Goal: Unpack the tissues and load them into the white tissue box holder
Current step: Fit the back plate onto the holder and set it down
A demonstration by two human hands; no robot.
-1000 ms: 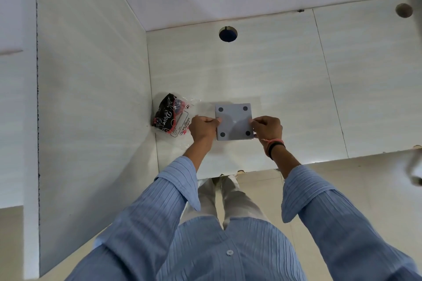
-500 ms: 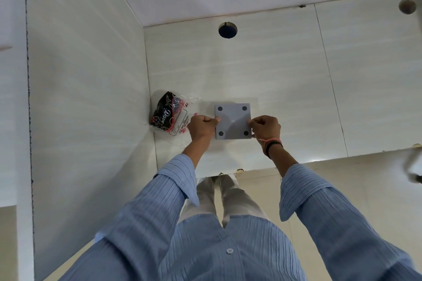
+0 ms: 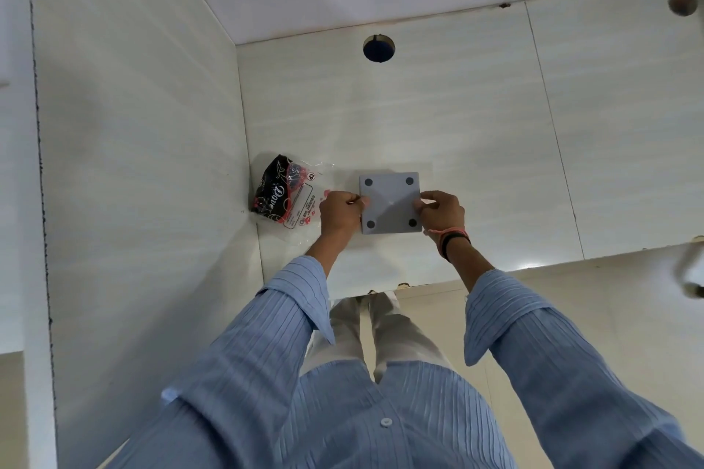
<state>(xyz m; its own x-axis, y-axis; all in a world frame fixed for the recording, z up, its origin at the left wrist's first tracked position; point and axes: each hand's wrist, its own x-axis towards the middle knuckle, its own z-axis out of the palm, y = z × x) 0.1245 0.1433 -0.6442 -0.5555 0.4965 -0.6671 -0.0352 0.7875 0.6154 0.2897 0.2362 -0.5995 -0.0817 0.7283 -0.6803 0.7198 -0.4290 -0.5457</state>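
1. Two blue sleeves [image 3: 289,320] come nearest, reaching forward from us over the pale tiled surface [image 3: 476,133].
2. Our left hand [image 3: 340,213] has its grip closed on the left edge of the white tissue box holder [image 3: 390,203], and our right hand [image 3: 442,210] is clamped on the right edge, so both hands carry it between them.
3. We see the holder's square base facing us, with four dark round pads at its corners; whether it touches the surface we cannot tell.
4. Compared with a second ago, little has changed: the holder and both hands sit almost where they were, with only a slight shift of the view. We judge that we are still turning the holder over or looking for its opening, and that loading has not begun.
5. Just beside the left hand, toward the corner wall [image 3: 144,164], lies the tissue pack [image 3: 284,194] in its dark wrapper with clear plastic; it looks unopened, so unpacking seems still ahead.
6. Farthest off, a round hole [image 3: 378,48] shows in the surface.
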